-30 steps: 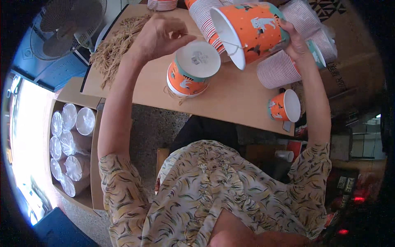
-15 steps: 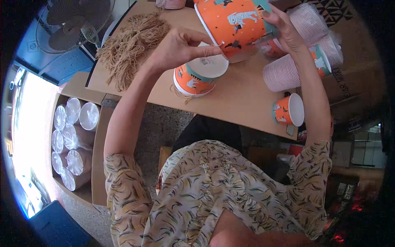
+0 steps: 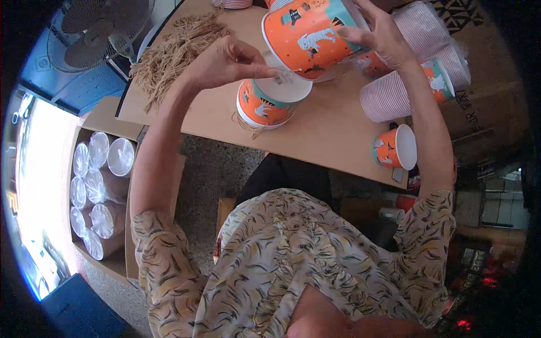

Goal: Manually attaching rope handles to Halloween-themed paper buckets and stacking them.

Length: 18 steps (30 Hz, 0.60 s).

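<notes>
My right hand [image 3: 383, 39] grips an orange paper bucket [image 3: 310, 42] with a mummy picture, teal parts and a white rim, held tilted above the table. Left of it, my left hand [image 3: 239, 65] is closed in a pinch, thumb against the bent fingers, apart from the bucket. What the pinch holds, if anything, is too small to make out. Just below stands a similar orange and teal bucket [image 3: 264, 107], its white round end [image 3: 293, 90] facing up. A loop of brown twine [image 3: 248, 127] hangs at its lower edge.
A heap of brown twine [image 3: 180, 50] lies at the table's [image 3: 321, 141] left. To the right are nested cup stacks [image 3: 386, 100], some plastic-wrapped, and a small orange cup [image 3: 389, 149]. A carton [image 3: 132, 118] of wrapped cups and a fan [image 3: 101, 34] stand left.
My left hand has moved left, away from the bucket's rim, still pinched. The bucket in my right hand has shifted slightly left and turned. The bucket on the table stays put.
</notes>
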### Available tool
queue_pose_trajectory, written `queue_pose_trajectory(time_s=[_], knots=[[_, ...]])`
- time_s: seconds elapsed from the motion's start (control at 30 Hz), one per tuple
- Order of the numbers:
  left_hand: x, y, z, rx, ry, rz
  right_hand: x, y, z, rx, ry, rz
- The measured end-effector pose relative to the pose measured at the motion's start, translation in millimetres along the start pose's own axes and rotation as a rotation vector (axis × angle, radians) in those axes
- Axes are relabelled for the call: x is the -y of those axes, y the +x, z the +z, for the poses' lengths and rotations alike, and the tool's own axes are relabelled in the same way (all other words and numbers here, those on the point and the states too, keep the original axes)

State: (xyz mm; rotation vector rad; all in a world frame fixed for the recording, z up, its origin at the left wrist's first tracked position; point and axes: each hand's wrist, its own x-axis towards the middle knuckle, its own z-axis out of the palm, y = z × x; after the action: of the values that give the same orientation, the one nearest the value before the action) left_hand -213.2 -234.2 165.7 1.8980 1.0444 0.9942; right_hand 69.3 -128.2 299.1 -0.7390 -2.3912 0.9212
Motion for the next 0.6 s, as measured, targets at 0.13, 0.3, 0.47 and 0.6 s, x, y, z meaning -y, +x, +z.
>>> queue_pose_trajectory(time_s=[0.13,0.3,0.47,0.6], knots=[[8.6,-2.4,-9.8,-0.042,0.429,0.084,-3.8,1.6,-1.0,0.057,0.010,0.029],[5.8,-6.1,-8.7,0.014,0.865,0.186,-41.1,9.3,0.2,0.241,0.079,-0.240],[11.1,-18.9,5.1,0.046,1.108,0.187,-42.8,11.8,18.7,0.335,0.145,-0.659],[-1.0,-26.7,15.9,0.101,1.192,0.101,-16.2,1.8,26.9,0.239,-0.150,0.039]])
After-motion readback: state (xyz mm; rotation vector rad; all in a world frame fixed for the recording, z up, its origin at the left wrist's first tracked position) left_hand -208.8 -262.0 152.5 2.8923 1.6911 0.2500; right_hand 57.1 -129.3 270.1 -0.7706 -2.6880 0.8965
